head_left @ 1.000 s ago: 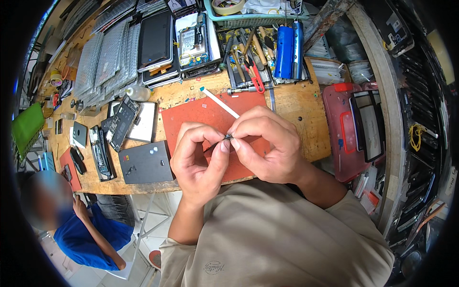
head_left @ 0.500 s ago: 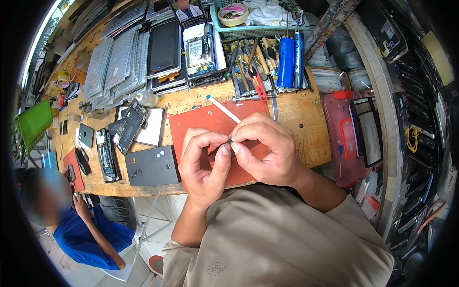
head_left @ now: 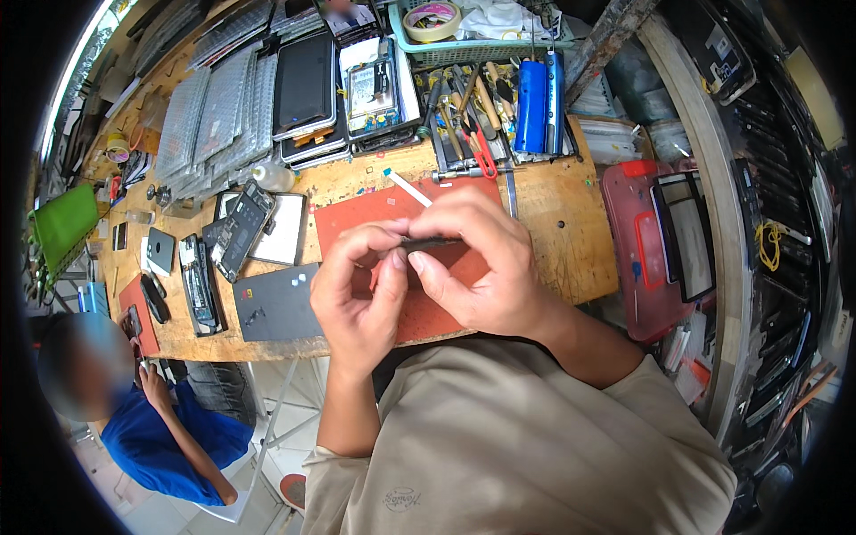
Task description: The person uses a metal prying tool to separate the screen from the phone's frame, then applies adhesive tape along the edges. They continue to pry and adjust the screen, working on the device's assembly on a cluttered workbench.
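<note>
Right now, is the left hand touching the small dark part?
Touching. The head view shows the left hand and right hand both pinching the small dark part above the red mat.

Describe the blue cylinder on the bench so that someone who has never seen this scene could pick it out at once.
Start at the wooden workbench and go to its far edge, just below the green mesh basket. There the blue cylinder lies among hand tools, right of the red-handled cutters. It is the only solid blue, thick, round-bodied thing in that row of thin tools.
</note>
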Tool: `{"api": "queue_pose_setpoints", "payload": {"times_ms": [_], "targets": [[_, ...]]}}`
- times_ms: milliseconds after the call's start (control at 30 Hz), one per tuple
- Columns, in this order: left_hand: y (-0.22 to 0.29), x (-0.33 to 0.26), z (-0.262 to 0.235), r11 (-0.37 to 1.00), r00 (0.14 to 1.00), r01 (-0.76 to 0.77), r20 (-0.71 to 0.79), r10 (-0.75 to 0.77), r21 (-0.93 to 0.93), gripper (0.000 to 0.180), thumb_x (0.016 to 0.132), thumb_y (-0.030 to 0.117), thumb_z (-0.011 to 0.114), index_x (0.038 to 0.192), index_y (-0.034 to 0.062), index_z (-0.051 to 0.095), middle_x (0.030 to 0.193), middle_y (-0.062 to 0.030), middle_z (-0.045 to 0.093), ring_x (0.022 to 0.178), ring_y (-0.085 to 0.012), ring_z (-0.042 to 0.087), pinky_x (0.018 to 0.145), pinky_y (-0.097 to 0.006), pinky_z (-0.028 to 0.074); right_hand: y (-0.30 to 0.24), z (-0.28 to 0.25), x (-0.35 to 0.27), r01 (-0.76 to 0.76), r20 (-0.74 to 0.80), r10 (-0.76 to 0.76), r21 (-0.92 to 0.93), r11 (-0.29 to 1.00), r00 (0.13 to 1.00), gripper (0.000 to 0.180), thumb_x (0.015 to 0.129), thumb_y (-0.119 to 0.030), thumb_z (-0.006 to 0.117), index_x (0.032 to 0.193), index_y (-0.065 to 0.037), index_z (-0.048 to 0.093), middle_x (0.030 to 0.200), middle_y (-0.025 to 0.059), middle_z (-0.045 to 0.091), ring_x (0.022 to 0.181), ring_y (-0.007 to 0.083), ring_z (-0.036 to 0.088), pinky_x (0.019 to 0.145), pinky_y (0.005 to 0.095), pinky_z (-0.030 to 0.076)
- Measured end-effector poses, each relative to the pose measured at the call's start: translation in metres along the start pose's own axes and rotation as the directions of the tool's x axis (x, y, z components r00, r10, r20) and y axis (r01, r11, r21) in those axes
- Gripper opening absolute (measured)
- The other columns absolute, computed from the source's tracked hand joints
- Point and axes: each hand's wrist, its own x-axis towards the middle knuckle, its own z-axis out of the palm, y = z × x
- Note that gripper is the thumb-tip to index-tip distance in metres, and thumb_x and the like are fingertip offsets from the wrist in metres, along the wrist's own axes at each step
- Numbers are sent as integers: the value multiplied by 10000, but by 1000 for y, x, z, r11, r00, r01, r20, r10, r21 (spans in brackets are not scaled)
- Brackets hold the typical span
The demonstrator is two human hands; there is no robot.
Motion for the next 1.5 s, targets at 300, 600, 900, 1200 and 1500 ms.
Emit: {"api": "queue_pose_setpoints", "payload": {"times_ms": [300, 600, 900, 1200, 1500], "targets": [[-13, 4, -13, 999, 999, -3, -49, 1, -48, 174, 1063, -61, 660, 1228, -13, 636, 1247, -201, 765, 1029, -122, 719, 862, -248, 551, 12, -21, -11, -236, 81, 230, 82, 968, 970, 378, 934, 33, 762, 1298, 21, 659, 1086, 78, 724, 975, 146, 694, 908, 313, 561], [-20, 2, -14, 995, 992, -32, -126, 21, -91, 189, 1058, -75, 662, 1232, -6, 631, 1255, -192, 750, 1034, -123, 719, 852, -237, 543, 13, -11, -8, -78, 10, 78, -14, 997, 997, 160, 932, 97, 739, 1063, 14, 701, 929, 96, 686, 821, 190, 723, 759, 310, 583], [-22, 7, -16, 997, 995, 33, -88, -39, -67, 273, 1033, -102, 678, 1258, 22, 584, 1204, -129, 738, 806, -15, 553, 698, -190, 457, 21, -5, -2, -83, 15, 83, -17, 996, 996, 121, 946, 90, 726, 1036, 13, 701, 909, 82, 655, 779, 164, 682, 686, 292, 560], [-9, 10, -14, 942, 972, 210, -53, -231, -261, 295, 1017, -93, 704, 1274, 12, 605, 1063, -61, 760, 877, -30, 663, 741, -168, 493, 22, -7, 0, -346, 46, 348, 297, 890, 936, 65, 981, 31, 733, 1018, -16, 708, 872, 0, 681, 770, 42, 640, 664, 229, 517], [-23, -7, -7, 849, 901, 357, -96, -423, -390, 289, 1010, -82, 717, 1261, 25, 620, 1050, -39, 769, 920, -34, 671, 822, -190, 519, 36, -8, -11, -530, 154, 508, 294, 795, 847, 52, 971, -8, 749, 1003, -15, 708, 865, -20, 691, 754, 27, 629, 659, 225, 503]]}}
